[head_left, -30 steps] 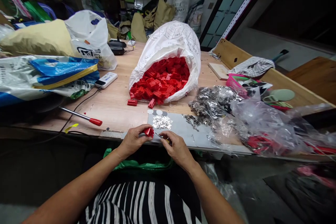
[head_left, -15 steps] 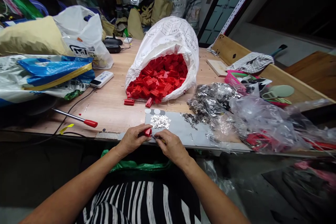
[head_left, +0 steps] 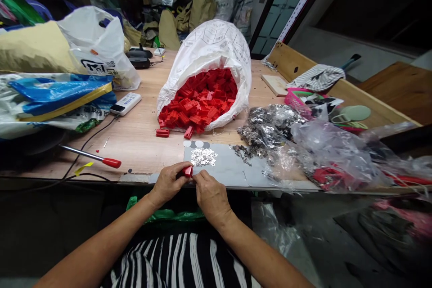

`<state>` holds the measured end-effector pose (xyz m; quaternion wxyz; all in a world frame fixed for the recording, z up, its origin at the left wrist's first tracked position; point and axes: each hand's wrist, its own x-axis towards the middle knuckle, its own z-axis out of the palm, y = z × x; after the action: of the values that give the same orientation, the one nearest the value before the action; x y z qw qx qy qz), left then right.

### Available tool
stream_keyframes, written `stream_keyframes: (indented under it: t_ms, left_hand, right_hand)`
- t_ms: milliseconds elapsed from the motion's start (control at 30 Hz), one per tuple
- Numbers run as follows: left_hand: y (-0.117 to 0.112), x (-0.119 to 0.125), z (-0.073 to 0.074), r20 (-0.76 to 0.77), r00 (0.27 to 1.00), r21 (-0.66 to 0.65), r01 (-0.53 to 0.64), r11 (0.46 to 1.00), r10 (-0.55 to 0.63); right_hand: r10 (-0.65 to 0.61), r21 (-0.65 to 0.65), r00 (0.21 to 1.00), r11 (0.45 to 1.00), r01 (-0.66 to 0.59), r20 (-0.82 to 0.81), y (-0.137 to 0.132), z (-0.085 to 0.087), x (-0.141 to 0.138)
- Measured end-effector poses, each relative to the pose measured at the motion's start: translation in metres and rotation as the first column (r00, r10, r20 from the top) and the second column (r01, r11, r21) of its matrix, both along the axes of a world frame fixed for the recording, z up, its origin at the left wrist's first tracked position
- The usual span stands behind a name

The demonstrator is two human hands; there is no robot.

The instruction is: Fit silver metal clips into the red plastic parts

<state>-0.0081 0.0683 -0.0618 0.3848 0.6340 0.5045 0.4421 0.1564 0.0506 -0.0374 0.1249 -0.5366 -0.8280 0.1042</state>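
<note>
At the table's front edge my left hand pinches a small red plastic block between thumb and fingers. My right hand is closed right beside the block, its fingertips at the block's near right side. Whatever those fingers hold is hidden behind them. Just beyond both hands, a pile of small shiny metal pieces lies on a grey sheet. A white woven sack lies on its side farther back, its mouth toward me, full of red plastic blocks. Two loose blocks sit before it.
To the right are clear bags of metal parts, crumpled plastic bags and a pink basket. On the left lie a red-handled metal rod, a white device with a cable and stuffed bags.
The right hand has turned and its fingertips have moved left, closer to the red block. A thin tool seen in its fingers earlier is now hidden. The view has shifted slightly.
</note>
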Motion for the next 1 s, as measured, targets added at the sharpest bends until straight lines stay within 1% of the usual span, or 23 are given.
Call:
stream_keyframes:
  t_ms: [200, 367, 433, 500, 567, 600, 667, 700, 800, 867, 900, 933, 1000]
  left_hand:
    - [-0.006, -0.003, 0.002, 0.014, 0.999, 0.02, 0.042, 0.999, -0.042]
    - [-0.019, -0.006, 0.005, 0.053, 0.998, 0.01, 0.021, 1.0, -0.021]
    - [-0.024, -0.007, 0.008, 0.078, 0.997, 0.015, 0.02, 1.0, -0.022]
    - [-0.027, -0.008, 0.012, 0.114, 0.993, 0.021, 0.018, 1.0, -0.02]
    - [-0.031, -0.007, 0.017, 0.2, 0.98, -0.002, -0.001, 1.0, 0.002]
    - [-0.033, -0.007, 0.02, 0.269, 0.963, -0.039, -0.007, 0.999, 0.017]
    - [-0.036, -0.005, 0.026, 0.447, 0.893, -0.144, 0.014, 0.99, 0.052]
    - [-0.038, -0.004, 0.029, 0.545, 0.835, -0.203, 0.053, 0.978, 0.068]
    - [-0.044, -0.003, 0.034, 0.785, 0.603, -0.34, 0.227, 0.913, 0.143]
    - [-0.047, -0.003, 0.035, 0.859, 0.461, -0.393, 0.316, 0.864, 0.222]
    - [-0.048, -0.003, 0.034, 0.872, 0.414, -0.413, 0.338, 0.846, 0.261]
    - [-0.049, -0.003, 0.034, 0.877, 0.381, -0.43, 0.35, 0.832, 0.293]
    - [-0.05, -0.003, 0.033, 0.877, 0.342, -0.454, 0.364, 0.813, 0.336]
  right_hand:
    - [0.015, -0.052, 0.972, 0.998, -0.028, -0.233, 0.003, 0.004, 0.017]
    - [0.045, -0.047, 0.919, 0.996, -0.069, -0.393, -0.001, 0.008, 0.03]
    - [0.042, -0.092, 0.906, 0.992, -0.089, -0.422, -0.003, 0.01, 0.032]
    - [0.031, -0.172, 0.906, 0.979, -0.113, -0.423, -0.005, 0.012, 0.031]
    - [0.042, -0.233, 0.905, 0.96, -0.154, -0.424, -0.008, 0.016, 0.028]
    - [0.059, -0.246, 0.899, 0.952, -0.181, -0.433, -0.01, 0.018, 0.026]
    - [0.094, -0.254, 0.885, 0.939, -0.231, -0.456, -0.012, 0.021, 0.022]
    - [0.109, -0.256, 0.878, 0.933, -0.252, -0.466, -0.013, 0.023, 0.02]
    - [0.132, -0.256, 0.857, 0.922, -0.291, -0.499, -0.014, 0.027, 0.013]
    - [0.139, -0.246, 0.835, 0.919, -0.31, -0.532, -0.014, 0.029, 0.01]
    - [0.143, -0.243, 0.823, 0.916, -0.321, -0.55, -0.014, 0.03, 0.01]
    - [0.146, -0.241, 0.812, 0.912, -0.331, -0.565, -0.013, 0.031, 0.009]
    - [0.15, -0.235, 0.8, 0.91, -0.341, -0.581, -0.013, 0.033, 0.009]
